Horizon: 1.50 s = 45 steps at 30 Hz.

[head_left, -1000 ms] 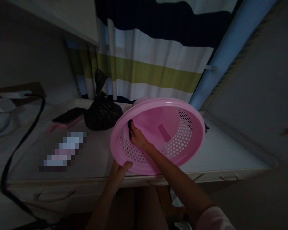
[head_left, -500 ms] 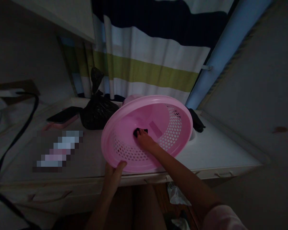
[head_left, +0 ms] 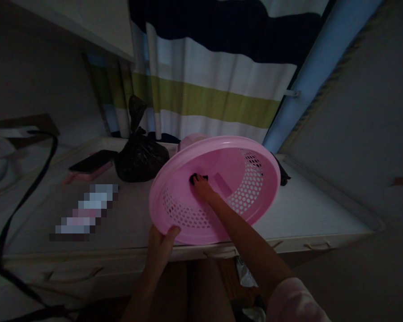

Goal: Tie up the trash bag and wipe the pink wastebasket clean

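Note:
A pink plastic basket (head_left: 164, 179) with hole-patterned sides is tilted on the white desk, its open mouth facing me. My left hand (head_left: 161, 245) is closed on the lower left of its rim, thumb over the edge and the other fingers hidden below. Deep inside the basket, my right hand (head_left: 203, 188) presses a small, bunched black cloth (head_left: 194, 178) against the pink inner surface. The fingers lie over the cloth, so much of it is covered.
A knotted black plastic bag (head_left: 141, 158) stands left of the basket. Farther left lie a dark phone-like device (head_left: 93, 162) on something pink and a blurred-out item (head_left: 87, 208). A black item (head_left: 284, 173) shows behind the basket's right side. The striped curtain (head_left: 208, 98) hangs behind.
The basket has shifted slightly right in view and its tilt differs a little. My right hand and the black cloth have moved slightly up inside it. My left hand keeps its hold on the rim.

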Each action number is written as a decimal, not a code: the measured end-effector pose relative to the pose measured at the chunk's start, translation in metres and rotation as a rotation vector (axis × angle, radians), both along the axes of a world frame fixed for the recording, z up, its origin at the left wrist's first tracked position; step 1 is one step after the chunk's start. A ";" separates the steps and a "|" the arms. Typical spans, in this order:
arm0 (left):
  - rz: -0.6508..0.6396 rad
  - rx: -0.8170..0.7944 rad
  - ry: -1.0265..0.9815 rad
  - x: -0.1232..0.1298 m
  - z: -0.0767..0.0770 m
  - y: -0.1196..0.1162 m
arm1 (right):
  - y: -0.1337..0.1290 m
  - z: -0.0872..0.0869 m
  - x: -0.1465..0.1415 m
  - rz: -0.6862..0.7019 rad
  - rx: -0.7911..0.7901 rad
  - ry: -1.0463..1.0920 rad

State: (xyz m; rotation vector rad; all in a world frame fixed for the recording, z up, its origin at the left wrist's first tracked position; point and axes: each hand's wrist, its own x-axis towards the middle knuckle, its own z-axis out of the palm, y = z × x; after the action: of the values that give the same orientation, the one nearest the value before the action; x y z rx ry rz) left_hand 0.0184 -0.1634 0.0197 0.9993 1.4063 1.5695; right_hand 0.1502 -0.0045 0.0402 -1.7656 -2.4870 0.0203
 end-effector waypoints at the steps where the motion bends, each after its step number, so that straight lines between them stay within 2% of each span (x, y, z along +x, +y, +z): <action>1: 0.010 -0.003 0.003 0.000 0.000 0.000 | -0.003 -0.001 -0.003 0.030 -0.008 0.011; 5: 0.060 -0.008 -0.006 0.004 0.003 -0.004 | -0.025 -0.002 -0.005 0.150 -0.035 0.043; 8: 0.048 -0.016 0.020 0.005 0.002 -0.005 | -0.040 0.000 0.005 0.262 -0.040 0.058; 10: 0.056 -0.012 0.041 0.004 -0.001 -0.004 | -0.046 0.002 0.012 0.282 -0.041 0.016; 14: 0.068 0.007 0.043 0.001 -0.006 -0.003 | -0.051 0.007 0.024 0.129 -0.016 -0.128; 20: 0.079 -0.005 0.072 0.000 -0.006 -0.004 | -0.036 0.012 0.039 -0.109 0.041 -0.161; 26: -0.003 0.025 0.084 0.000 -0.001 0.001 | -0.013 0.009 0.037 -0.186 0.062 -0.137; 32: -0.031 0.044 0.070 -0.002 -0.002 0.003 | 0.002 -0.001 0.016 -0.094 0.023 -0.046; 38: 0.021 -0.017 0.007 0.005 -0.006 -0.001 | 0.000 -0.004 -0.008 0.071 -0.032 0.048; 45: 0.082 0.015 -0.071 0.020 -0.008 -0.005 | -0.022 -0.004 0.004 0.236 -0.074 0.122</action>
State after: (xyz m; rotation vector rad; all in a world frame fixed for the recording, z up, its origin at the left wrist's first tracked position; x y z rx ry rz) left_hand 0.0381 -0.1687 0.0121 0.8959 1.4047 1.6611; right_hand 0.1538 -0.0265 0.0364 -1.4369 -2.6191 0.2319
